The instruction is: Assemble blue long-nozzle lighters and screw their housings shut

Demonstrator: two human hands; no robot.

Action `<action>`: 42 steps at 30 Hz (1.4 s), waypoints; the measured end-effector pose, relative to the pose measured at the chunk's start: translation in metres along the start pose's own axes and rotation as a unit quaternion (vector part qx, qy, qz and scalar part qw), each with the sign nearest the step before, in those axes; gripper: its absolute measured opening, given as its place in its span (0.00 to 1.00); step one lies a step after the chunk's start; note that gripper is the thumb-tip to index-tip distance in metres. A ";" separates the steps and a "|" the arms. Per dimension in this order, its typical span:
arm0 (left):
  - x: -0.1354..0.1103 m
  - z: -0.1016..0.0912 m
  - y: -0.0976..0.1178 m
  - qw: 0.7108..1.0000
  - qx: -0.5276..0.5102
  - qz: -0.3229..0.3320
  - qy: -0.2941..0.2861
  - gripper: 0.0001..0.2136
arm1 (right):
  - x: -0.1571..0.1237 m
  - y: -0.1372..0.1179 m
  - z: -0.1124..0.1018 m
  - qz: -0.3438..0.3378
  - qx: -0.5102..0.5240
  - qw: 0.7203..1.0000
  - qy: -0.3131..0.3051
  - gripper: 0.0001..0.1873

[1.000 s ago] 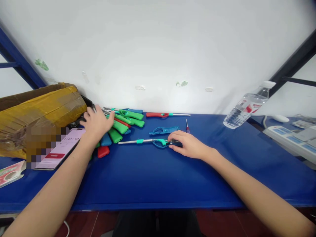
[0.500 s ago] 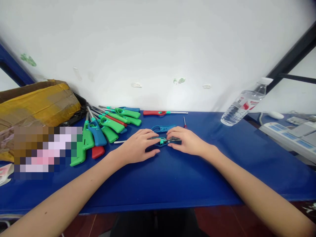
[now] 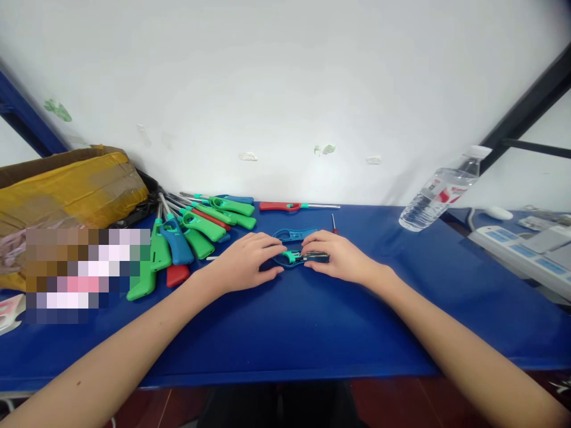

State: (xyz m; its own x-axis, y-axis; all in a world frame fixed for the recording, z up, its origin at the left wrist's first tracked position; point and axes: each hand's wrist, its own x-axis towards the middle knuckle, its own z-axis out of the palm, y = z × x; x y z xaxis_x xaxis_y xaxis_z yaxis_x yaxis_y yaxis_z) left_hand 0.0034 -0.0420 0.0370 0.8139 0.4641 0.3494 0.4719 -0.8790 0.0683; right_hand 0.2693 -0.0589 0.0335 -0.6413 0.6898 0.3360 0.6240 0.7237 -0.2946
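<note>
An opened utility lighter [image 3: 292, 258] lies on the blue table in front of me, its inner parts and green trigger piece exposed in a blue half-shell. My left hand [image 3: 250, 259] curves over its nozzle end, fingertips at the green piece; the metal tube's tip shows beyond the hand. At the handle end, my right hand [image 3: 336, 254] has fingers and thumb around the dark and silvery inner parts. Just behind it lies the separate blue half-shell [image 3: 294, 235], partly covered by my fingers. A small screwdriver [image 3: 334, 223] rests beyond my right hand.
Several green, blue and red lighters [image 3: 200, 229] are piled left, beside a taped cardboard box [image 3: 71, 190]. A red lighter [image 3: 285, 207] lies along the wall. A water bottle [image 3: 441, 190] stands at the back right, near a power strip [image 3: 521, 249].
My left hand has drawn back slightly to the left, uncovering more of the green piece. The right hand stays at the handle end. The view has shifted a little.
</note>
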 end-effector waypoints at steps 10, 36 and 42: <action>-0.007 -0.029 -0.026 0.996 -0.004 -0.036 -0.077 0.09 | 0.001 0.000 -0.003 0.013 0.011 1.000 -0.024 0.08; -0.003 -0.018 -0.022 0.992 -0.050 -0.089 -0.070 0.08 | 0.000 0.005 0.002 0.014 0.024 0.999 -0.021 0.08; -0.004 -0.015 -0.022 0.991 -0.060 -0.097 -0.068 0.07 | 0.000 0.003 0.001 0.018 0.020 0.999 -0.022 0.08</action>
State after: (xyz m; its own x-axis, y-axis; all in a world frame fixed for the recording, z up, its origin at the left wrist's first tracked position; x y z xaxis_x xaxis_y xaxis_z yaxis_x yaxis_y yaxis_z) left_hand -0.0159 -0.0262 0.0482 0.7542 0.6287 0.1896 0.5869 -0.7749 0.2347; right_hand 0.2702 -0.0566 0.0315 -0.6389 0.7145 0.2851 0.6288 0.6985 -0.3415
